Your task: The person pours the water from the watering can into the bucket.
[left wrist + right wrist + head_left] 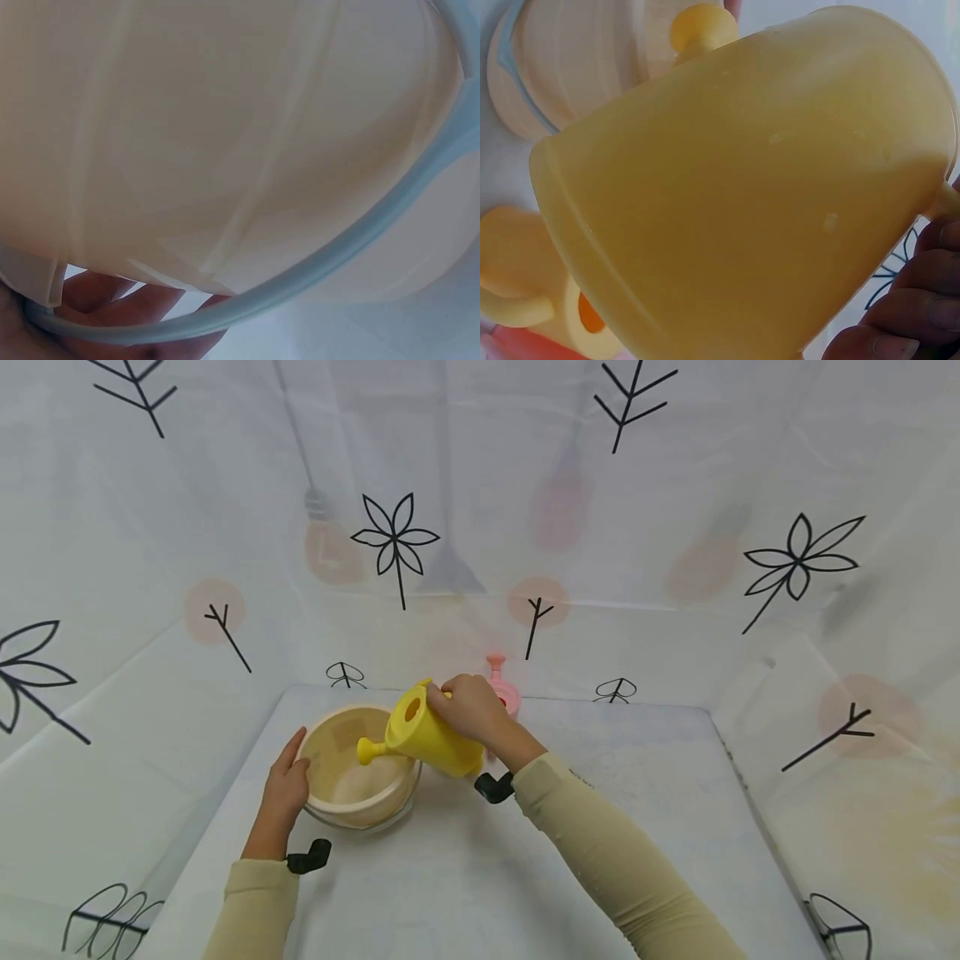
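Note:
My left hand point(285, 789) holds the left rim of a cream bucket point(360, 808) on the table. In the left wrist view its fingers point(142, 307) show below the bucket's wall, beside the grey-blue bail handle point(300, 281). My right hand point(472, 706) grips a yellow watering can point(438, 742) by its handle. The can is tipped leftward, its round spout head point(370, 750) over the bucket's opening. Fingers point(907, 315) curl at the handle in the right wrist view, where the can's body hides most of the scene. No water shows.
Behind my right hand stands a pink watering can point(508, 693), partly covered. A second yellow object with a handle point(525, 251) lies beyond the held can in the right wrist view, above something red point(529, 343). Patterned white cloth point(480, 552) surrounds the white table point(637, 810).

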A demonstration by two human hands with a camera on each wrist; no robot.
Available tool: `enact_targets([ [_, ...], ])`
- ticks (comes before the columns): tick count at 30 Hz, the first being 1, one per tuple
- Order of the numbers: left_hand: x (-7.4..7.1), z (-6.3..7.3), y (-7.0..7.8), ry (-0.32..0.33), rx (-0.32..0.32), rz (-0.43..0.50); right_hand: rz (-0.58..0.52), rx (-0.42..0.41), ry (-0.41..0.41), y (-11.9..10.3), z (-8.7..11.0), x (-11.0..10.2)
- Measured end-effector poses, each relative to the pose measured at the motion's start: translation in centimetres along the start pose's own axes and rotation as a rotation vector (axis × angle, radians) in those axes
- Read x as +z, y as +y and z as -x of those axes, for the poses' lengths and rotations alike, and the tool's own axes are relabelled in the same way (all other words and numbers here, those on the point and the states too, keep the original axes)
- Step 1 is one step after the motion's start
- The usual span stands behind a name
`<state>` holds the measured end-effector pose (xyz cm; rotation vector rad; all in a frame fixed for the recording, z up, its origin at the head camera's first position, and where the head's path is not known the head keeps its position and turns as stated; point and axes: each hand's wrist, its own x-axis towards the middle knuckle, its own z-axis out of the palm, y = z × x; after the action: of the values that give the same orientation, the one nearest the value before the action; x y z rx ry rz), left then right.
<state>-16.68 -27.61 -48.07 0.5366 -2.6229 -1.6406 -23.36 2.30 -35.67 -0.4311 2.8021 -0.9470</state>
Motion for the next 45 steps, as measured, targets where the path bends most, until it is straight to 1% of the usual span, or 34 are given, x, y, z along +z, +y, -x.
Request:
enact_targets([
  [9,-0.1,-0.04,0.05,0.0,0.002,-0.008,0.013,0.021,-0.009,-0.06,-0.2,0.09],
  [19,-0.03,-0.19,-0.3,0.008,-0.008,-0.006,0.01,0.052,-0.045,-0.32,-0.33,0.14],
  [27,0.02,-0.05,-0.43,0.005,-0.012,-0.001,0.03,0.005,-0.035,-0.54,-0.29,0.0],
  [36,-0.04,0.17,-0.2,-0.001,-0.008,-0.005,0.071,0.013,-0.036,-0.8,-0.39,-0.21],
  [45,-0.06,0.13,-0.07,0.0,0.0,-0.007,0.085,0.012,-0.043,-0.95,-0.38,-0.39],
])
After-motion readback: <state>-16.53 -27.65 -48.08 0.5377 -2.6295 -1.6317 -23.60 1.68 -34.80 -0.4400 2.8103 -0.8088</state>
